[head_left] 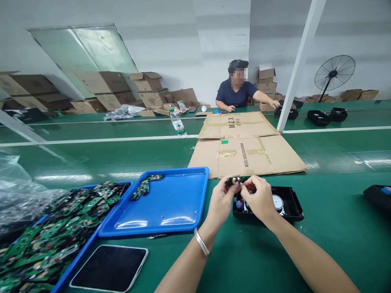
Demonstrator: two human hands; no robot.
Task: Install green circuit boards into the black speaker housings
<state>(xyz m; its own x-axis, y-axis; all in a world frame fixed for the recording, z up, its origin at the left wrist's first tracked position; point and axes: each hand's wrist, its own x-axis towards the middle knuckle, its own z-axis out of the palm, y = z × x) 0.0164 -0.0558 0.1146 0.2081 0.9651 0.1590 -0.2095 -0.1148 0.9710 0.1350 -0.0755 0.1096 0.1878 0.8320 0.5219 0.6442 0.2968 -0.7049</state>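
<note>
Over a black plastic housing point(295, 208), my left hand point(220, 201) is closed on a small green circuit board point(233, 181), gripping it between thumb and fingers. My right hand point(259, 199) pinches a small white wire connector point(240, 184) against the board's near edge; whether it is seated cannot be made out. Inside the housing, partly covered by my right hand, are a round speaker point(277, 202) with a white centre and a blue part point(239, 204) at the left end.
Left of my hands lies a blue tray point(171, 203) with a few circuit boards, beside another heaped with boards point(61, 228). A phone point(110, 267) lies in front. Flattened cardboard point(244, 152), a water bottle point(178, 123) and a co-worker point(236, 91) are beyond. Another black housing point(377, 199) sits right.
</note>
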